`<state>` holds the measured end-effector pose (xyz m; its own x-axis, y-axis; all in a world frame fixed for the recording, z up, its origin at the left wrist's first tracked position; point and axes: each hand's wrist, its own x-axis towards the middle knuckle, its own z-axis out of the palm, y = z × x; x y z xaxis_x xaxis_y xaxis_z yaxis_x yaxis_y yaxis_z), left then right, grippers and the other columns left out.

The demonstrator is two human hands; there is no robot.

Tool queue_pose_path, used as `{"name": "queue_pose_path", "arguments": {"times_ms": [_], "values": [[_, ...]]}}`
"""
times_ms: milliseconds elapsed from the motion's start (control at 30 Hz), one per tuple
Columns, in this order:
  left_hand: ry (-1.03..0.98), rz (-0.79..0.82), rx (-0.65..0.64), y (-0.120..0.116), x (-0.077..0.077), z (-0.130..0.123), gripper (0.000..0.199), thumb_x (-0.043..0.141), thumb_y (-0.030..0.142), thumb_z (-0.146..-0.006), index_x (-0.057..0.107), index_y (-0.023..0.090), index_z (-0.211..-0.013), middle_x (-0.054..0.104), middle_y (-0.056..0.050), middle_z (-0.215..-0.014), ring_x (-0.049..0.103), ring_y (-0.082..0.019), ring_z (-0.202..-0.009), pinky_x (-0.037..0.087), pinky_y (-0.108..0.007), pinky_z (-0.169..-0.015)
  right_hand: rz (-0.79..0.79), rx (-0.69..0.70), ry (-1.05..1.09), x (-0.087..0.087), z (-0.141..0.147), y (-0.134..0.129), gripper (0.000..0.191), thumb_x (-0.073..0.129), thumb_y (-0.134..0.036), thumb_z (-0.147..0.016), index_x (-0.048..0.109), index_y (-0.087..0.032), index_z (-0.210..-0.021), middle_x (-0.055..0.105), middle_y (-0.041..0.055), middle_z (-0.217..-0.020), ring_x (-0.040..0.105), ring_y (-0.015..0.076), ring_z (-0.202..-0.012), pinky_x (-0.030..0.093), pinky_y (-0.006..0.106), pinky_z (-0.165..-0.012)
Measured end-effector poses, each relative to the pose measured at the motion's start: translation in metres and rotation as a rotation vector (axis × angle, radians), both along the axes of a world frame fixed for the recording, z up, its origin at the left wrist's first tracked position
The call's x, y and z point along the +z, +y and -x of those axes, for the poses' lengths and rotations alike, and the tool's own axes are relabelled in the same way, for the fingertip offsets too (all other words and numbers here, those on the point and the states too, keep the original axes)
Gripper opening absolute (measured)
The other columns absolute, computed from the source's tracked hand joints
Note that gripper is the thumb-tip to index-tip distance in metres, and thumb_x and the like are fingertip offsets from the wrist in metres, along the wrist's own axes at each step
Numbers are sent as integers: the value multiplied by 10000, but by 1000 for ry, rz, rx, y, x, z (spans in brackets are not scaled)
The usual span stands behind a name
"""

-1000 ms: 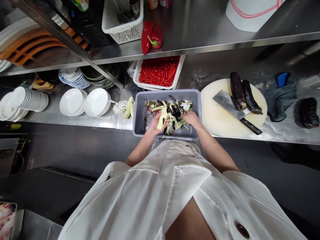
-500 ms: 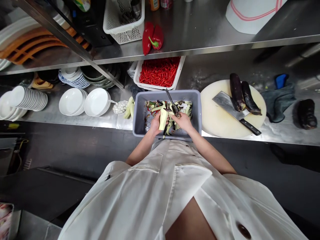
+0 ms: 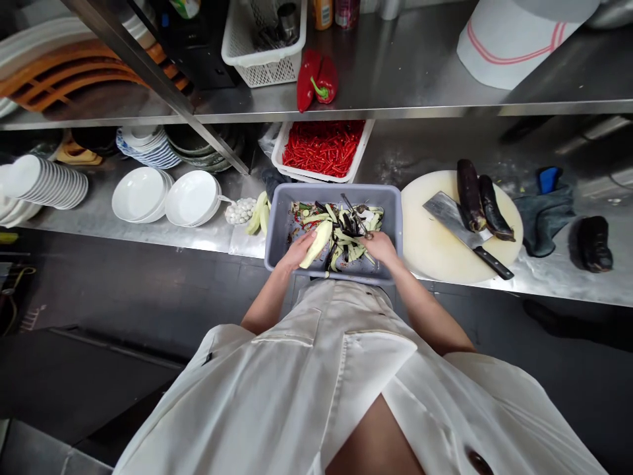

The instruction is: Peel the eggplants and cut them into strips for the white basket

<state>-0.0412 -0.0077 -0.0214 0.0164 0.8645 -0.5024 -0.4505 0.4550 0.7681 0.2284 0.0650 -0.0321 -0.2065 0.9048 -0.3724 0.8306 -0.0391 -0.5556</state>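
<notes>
My left hand (image 3: 299, 251) is closed around a peeled, pale eggplant (image 3: 317, 243), tilted over the left part of a grey plastic tub (image 3: 333, 192). In my right hand (image 3: 380, 247) is a peeler (image 3: 357, 216), its slim metal end pointing up and left, apart from the eggplant. Pale and dark eggplant peelings (image 3: 345, 251) lie in the tub beneath both hands, with red and green scraps on its left side. Two unpeeled dark eggplants (image 3: 471, 195) rest on a round cutting board (image 3: 435, 247) to the right, beside a cleaver (image 3: 457, 224).
Behind the tub stands a white basket of red chillies (image 3: 324, 150). Left of it are peeled eggplants (image 3: 258, 214), garlic cloves (image 3: 241, 211) and white bowls (image 3: 192, 199). A dark cloth (image 3: 546, 211) lies right of the board. A steel shelf (image 3: 395, 79) overhangs the counter, holding red peppers (image 3: 317, 80).
My right hand has drawn the peeler away to the right, off the eggplant. My left hand has shifted slightly left, with the eggplant tilted more. The view has moved slightly.
</notes>
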Motion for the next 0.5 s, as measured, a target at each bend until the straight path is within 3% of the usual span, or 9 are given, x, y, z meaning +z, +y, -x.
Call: {"name": "queue_pose_path", "arguments": {"times_ms": [167, 367, 433, 500], "values": [[267, -248, -125, 0, 8, 20, 277, 900, 337, -842, 828, 172, -1052, 797, -77, -1010, 723, -244, -1014, 568, -280, -917, -65, 76, 160, 1, 25, -19, 198, 703, -424, -839, 679, -238, -775, 669, 10, -734, 582, 186, -693, 347, 266, -615], [334, -297, -43, -10, 22, 38, 353, 928, 196, -773, 825, 206, -1111, 791, -115, -1242, 651, -328, -1367, 495, -364, -1176, 445, -234, 542, -2, 36, -26, 379, 765, -390, -757, 409, -280, -686, 379, -83, -516, 309, 119, -468, 276, 264, -469], [365, -314, -35, -11, 23, 45, 385, 942, 165, -739, 821, 214, -1100, 777, -130, -1248, 614, -345, -1416, 472, -401, -1217, 457, -185, 605, 4, 42, -33, 357, 772, -413, -745, 444, -275, -706, 406, -79, -525, 317, 118, -465, 275, 262, -457], [390, -347, -38, -10, 24, 52, 412, 951, 152, -717, 819, 218, -1102, 757, -144, -1251, 577, -366, -1447, 437, -432, -1254, 353, -64, 549, 10, 52, -38, 284, 758, -424, -749, 532, -254, -727, 483, -56, -558, 390, 129, -496, 308, 258, -482]]}}
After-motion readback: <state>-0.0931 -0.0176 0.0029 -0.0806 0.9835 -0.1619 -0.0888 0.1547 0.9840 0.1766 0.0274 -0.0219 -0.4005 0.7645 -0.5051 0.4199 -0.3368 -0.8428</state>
